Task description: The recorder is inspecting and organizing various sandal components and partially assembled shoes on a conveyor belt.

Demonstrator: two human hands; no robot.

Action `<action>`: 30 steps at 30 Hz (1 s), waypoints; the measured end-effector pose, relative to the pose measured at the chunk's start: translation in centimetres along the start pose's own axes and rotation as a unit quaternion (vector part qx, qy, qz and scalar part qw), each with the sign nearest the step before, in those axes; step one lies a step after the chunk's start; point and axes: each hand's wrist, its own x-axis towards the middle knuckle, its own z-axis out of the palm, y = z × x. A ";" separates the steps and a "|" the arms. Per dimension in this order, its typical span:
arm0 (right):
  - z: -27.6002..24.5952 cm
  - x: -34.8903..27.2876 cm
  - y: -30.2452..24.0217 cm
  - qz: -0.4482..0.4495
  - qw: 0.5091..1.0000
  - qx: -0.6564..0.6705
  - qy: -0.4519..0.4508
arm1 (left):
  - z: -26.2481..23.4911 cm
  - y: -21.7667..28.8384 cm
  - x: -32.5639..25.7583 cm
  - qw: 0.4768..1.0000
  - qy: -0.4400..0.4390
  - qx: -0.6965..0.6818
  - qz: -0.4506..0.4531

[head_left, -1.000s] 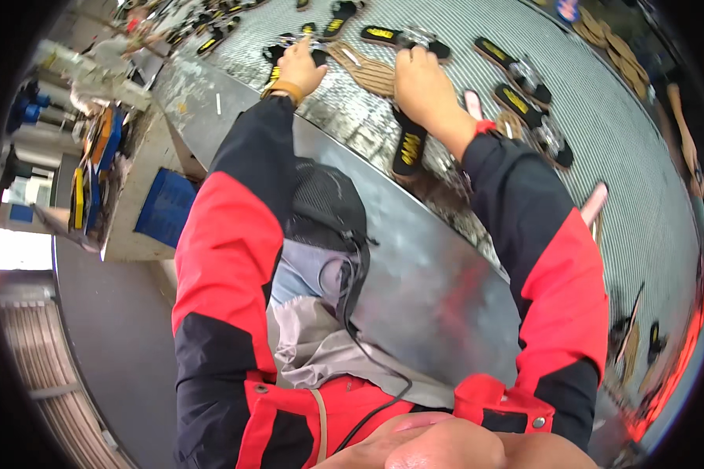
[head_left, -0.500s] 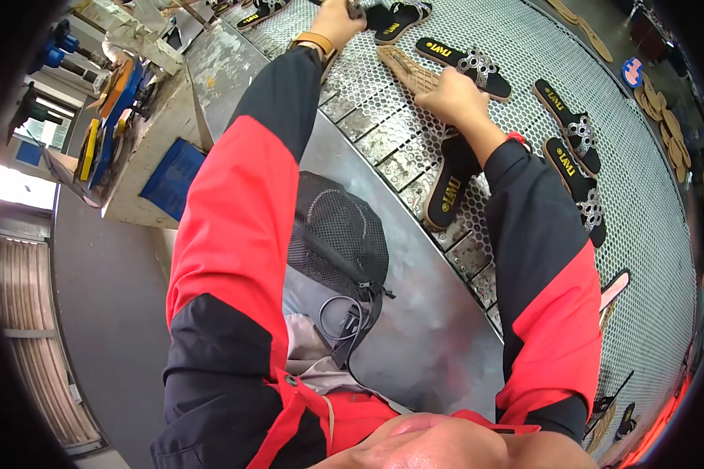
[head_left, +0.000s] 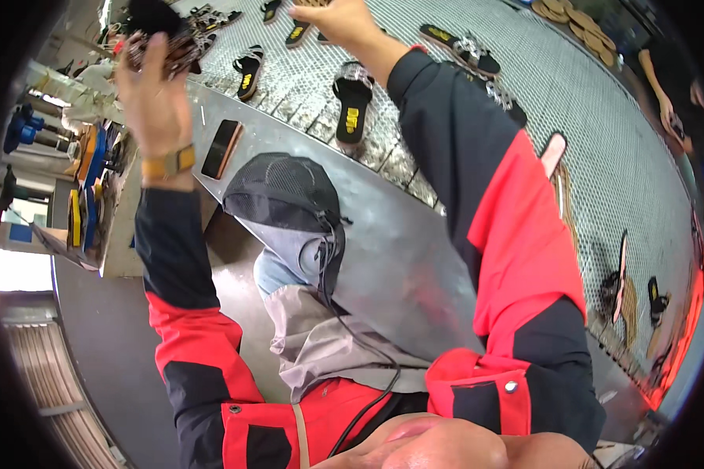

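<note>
- A worker in a red-and-black jacket reaches both arms over a mesh-topped surface (head_left: 579,102) scattered with sandals.
- The left grip (head_left: 155,113), raised at the surface's near left corner, is closed around a dark sandal (head_left: 155,17) with a shiny strap; blur hides its finer details, and the fingers lie across the strap.
- The right grip (head_left: 343,19), at the upper edge, is curled on a tan sole (head_left: 313,2), most of which is cut off from view.
- Just below the right grip, toward the left, a small black sandal (head_left: 297,33) with a yellow marking rests on the mesh.
- Between the two grips, and nearer the worker, lies a strapped sandal (head_left: 248,84).
- Farther below the right grip, a larger black sandal (head_left: 352,109) sits with its heel toward the worker and its glittering strap at the far end.
- To the right of the right grip, another strapped sandal (head_left: 469,51) lies slantwise, well apart from the fingers.
- Below and to the right of the left grip, a dark phone (head_left: 221,148) lies near a black mesh bag (head_left: 281,195).
- Far to the right of both grips, tan soles (head_left: 583,31) are piled beyond the mesh, near a co-worker's forearm (head_left: 659,86).
</note>
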 end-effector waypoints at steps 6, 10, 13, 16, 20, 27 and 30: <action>-12.8 -10.4 -7.3 0.178 0.955 -0.011 -0.238 | -2.0 9.8 -12.9 0.994 -0.040 -0.002 -0.097; -24.9 -23.6 -7.7 0.264 0.914 0.040 -0.305 | -1.4 9.8 -19.0 0.970 -0.115 -0.110 -0.183; -31.3 -30.9 -11.2 0.314 0.858 -0.031 -0.405 | 1.0 8.2 -21.8 0.928 -0.146 -0.204 -0.276; -32.1 -36.1 -12.3 0.184 0.886 -0.116 -0.409 | 7.4 6.5 -24.9 0.867 -0.103 -0.259 -0.414; -26.4 -39.4 -13.5 0.139 0.955 -0.146 -0.216 | 15.3 6.4 -28.9 0.745 -0.114 -0.419 -0.507; -26.0 -42.2 -16.4 0.033 0.997 -0.066 -0.015 | 20.1 2.8 -32.4 0.613 -0.255 -0.529 -0.528; -26.3 -41.8 -15.9 -0.055 0.991 -0.112 -0.037 | 19.8 1.6 -32.9 0.534 -0.309 -0.597 -0.513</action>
